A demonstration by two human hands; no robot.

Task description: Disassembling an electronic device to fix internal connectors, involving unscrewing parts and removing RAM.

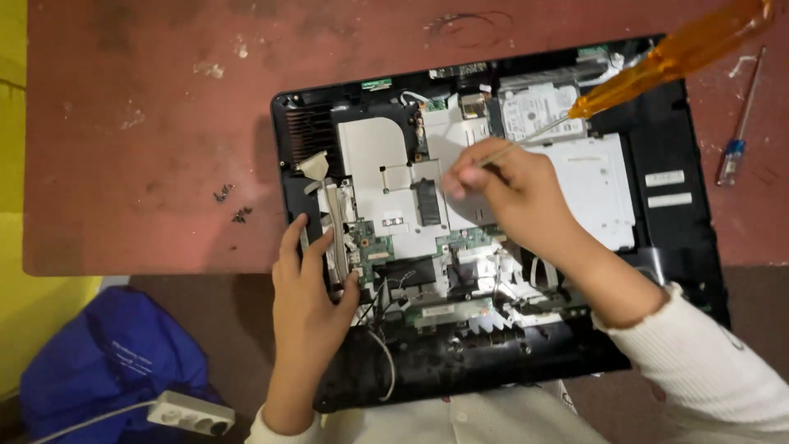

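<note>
On the red worn table [123,164] lies an opened all-in-one computer chassis [699,247], back cover off, face down, its near edge overhanging toward the person. Right hand [514,193] is closed around the thin shaft of an orange-handled screwdriver [674,57], pinching low near the tip, likely for fine control; tip sits on the silver metal shield [378,164] over the board, exact contact point hidden by the fingers. Left hand [308,284] lies mostly flat with fingers curled over the chassis's left inner edge beside a metal bracket [333,222], apparently bracing it; not gripping anything separate. Inside the shell: hard drive [538,107] top centre, optical drive tray [596,189] right, green circuit board [374,247] below the shield. Loose screws [232,204] sit in small piles on the table, well apart from the chassis. Second, smaller screwdriver [735,140] lies off to the right. Blue bag [107,362] and white power strip [191,413] on the floor.
</note>
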